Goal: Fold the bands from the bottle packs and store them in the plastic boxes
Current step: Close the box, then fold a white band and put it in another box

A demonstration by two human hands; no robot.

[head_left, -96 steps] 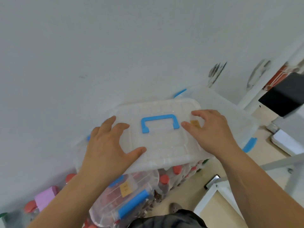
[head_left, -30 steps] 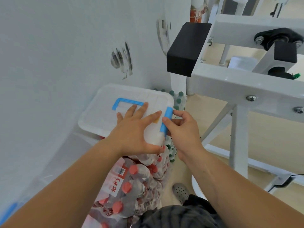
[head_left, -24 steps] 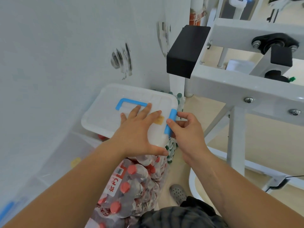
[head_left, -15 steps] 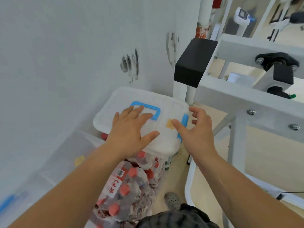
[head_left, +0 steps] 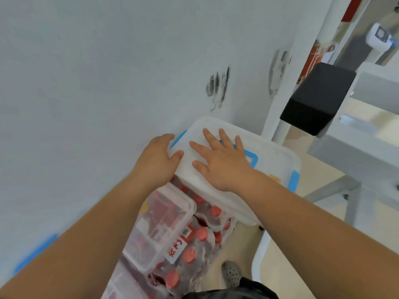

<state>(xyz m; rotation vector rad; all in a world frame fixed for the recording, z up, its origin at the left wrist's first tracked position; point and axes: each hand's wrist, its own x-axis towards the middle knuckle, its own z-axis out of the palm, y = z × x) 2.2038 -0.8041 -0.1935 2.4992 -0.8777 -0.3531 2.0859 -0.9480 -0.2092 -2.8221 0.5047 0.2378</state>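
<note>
A translucent plastic box (head_left: 269, 152) with a closed lid sits on top of shrink-wrapped bottle packs (head_left: 194, 251) with red caps, close to the white wall. My left hand (head_left: 157, 160) wraps around the box's left end at its blue latch (head_left: 178, 137), thumb on the lid. My right hand (head_left: 222, 162) lies flat on the lid with fingers spread, partly covering the blue handle (head_left: 251, 157). A second blue latch (head_left: 293, 180) shows on the right end. No bands are visible.
A second clear box (head_left: 164, 223) lies lower on the packs, nearer to me. A white metal frame (head_left: 356, 152) with a black block (head_left: 317, 96) stands close on the right. The beige floor and my shoe (head_left: 231, 272) are below.
My right hand left the right latch and now rests flat on the lid. My left hand slid from the lid top to the box's left end. The view has swung left.
</note>
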